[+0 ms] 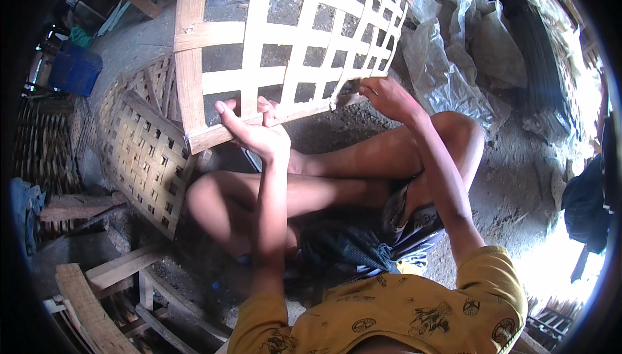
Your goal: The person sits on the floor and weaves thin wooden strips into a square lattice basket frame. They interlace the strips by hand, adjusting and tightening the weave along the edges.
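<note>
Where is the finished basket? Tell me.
In the head view, the finished basket lies on the ground at the person's left, beside the left knee and below the open-weave panel both hands hold.

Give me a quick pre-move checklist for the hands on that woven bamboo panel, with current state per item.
1. Left hand holding the woven bamboo panel at its lower rim strip: ok, thumb over the rim.
2. Right hand on the rim further along, pinching a frayed pale strip end: ok.
3. Strip end tucked into the weave: cannot tell, fingers hide it.
4. Panel propped steady above the crossed legs: ok, both hands support it.
5. Finished basket on the person's left apart from the panel: cannot tell, the edges overlap in view.
6. Plastic sheeting beyond the panel keeps off the working edge: ok.
</note>
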Action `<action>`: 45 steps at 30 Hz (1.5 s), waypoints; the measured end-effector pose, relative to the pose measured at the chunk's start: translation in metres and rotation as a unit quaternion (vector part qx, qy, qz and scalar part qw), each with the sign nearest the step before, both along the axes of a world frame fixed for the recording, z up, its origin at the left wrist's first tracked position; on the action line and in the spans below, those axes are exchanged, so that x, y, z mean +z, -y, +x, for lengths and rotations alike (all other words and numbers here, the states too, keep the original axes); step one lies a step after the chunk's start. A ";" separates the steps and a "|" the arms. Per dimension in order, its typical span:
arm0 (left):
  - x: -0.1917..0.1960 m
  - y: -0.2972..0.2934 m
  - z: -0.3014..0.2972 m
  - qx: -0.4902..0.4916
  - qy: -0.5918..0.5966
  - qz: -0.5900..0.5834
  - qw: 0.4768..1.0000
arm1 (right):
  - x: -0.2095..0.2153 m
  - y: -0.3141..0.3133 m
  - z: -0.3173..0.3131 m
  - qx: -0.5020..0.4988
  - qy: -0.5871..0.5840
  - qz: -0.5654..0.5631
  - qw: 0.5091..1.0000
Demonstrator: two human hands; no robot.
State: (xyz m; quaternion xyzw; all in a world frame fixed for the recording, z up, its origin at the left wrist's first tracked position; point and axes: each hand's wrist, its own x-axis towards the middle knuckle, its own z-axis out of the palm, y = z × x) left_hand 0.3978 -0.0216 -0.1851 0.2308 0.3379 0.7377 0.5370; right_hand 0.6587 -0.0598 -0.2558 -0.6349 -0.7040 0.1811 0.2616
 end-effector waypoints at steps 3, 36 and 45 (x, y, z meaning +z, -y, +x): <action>-0.003 0.000 0.001 -0.013 0.016 0.007 1.000 | -0.009 -0.002 0.004 -0.022 -0.005 -0.017 1.000; -0.006 0.001 -0.005 -0.026 0.016 0.027 0.999 | 0.011 0.004 0.007 -0.042 0.042 -0.004 0.998; 0.000 0.004 0.002 0.007 0.018 0.010 1.000 | 0.042 0.016 -0.045 0.038 -0.050 0.024 0.998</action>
